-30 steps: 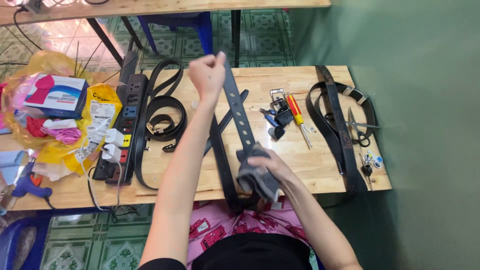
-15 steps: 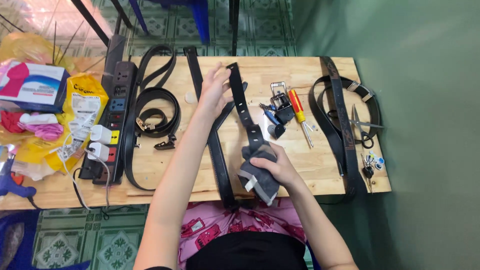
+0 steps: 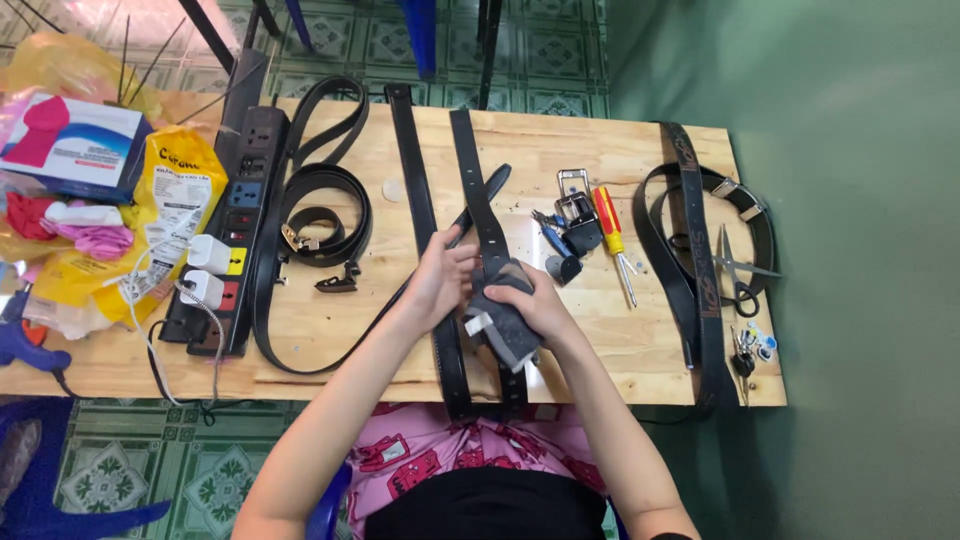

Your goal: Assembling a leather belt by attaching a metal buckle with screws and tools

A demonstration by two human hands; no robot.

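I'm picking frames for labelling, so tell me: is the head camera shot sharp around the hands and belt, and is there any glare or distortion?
Head view: left hand, right hand and black belt reasonably sharp; soft even light, faint shadows; mild glare on the floor tiles top left; table edge bows slightly, as with a wide lens.

Near the worktop's (image 3: 330, 330) front edge, your right hand (image 3: 540, 305) grips a grey cloth (image 3: 505, 320) on the black belt (image 3: 480, 200), your left hand (image 3: 440, 280) pinching the belt beside it.
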